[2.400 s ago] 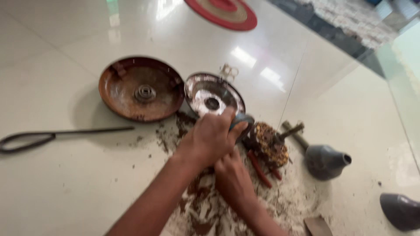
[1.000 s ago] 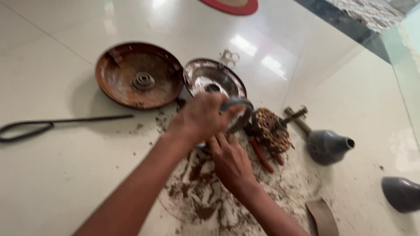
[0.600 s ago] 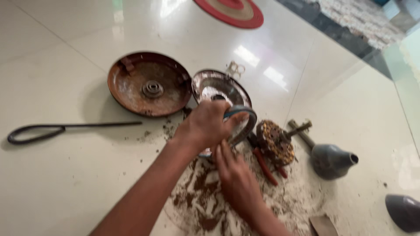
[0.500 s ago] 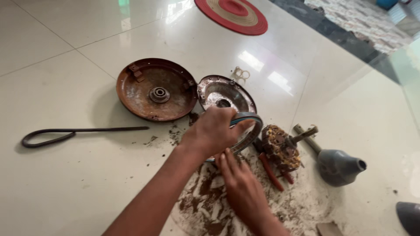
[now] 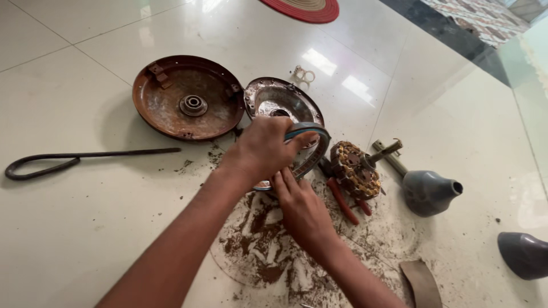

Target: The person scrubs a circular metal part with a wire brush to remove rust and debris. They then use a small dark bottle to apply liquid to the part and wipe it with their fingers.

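Observation:
My left hand [image 5: 264, 153] is shut on a grey metal ring [image 5: 315, 149] and holds it tilted on edge above the floor. My right hand [image 5: 302, 212] is just below it, with its fingertips against the ring's lower rim. Behind the ring lies a shiny round metal cover [image 5: 275, 100]. Next to that cover, on its left, is a rusty brown round cover [image 5: 171, 108] with a hub in its middle. A wound stator with copper coils [image 5: 355, 170] and a shaft [image 5: 388, 151] lies just right of the ring.
Brown dirt and flakes [image 5: 262, 251] cover the pale tiled floor under my arms. Red-handled pliers [image 5: 342, 201] lie by the stator. A grey cone-shaped cup [image 5: 429, 193] and a second grey piece [image 5: 525, 254] are to the right, a black hooked rod [image 5: 85, 157] to the left, a red mat [image 5: 302, 8] far back.
Both hands have stayed on the ring. The ring has come up more on edge in my left hand, and my right fingers have moved up to its lower rim.

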